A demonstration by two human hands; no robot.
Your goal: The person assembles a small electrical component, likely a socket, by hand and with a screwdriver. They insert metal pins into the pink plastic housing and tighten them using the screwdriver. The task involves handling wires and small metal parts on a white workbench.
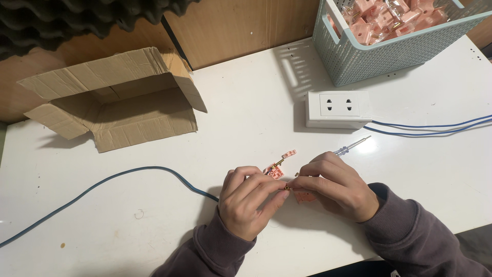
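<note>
— While both hands meet over the white table, what is pinched between them?

— A small pink plastic part with a brass piece. The left hand has its fingers closed on it from one side; the right hand has its fingertips pressed together on the other, with a screwdriver poking out beyond its fingers.

— What could slip?

— Probably the brass bit: it is tiny, held only by fingertips, and could drop beside the loose pink piece or roll toward the blue cable. The screwdriver tip could also skid off.

— And the socket box?

— Well apart, near the basket.
</note>
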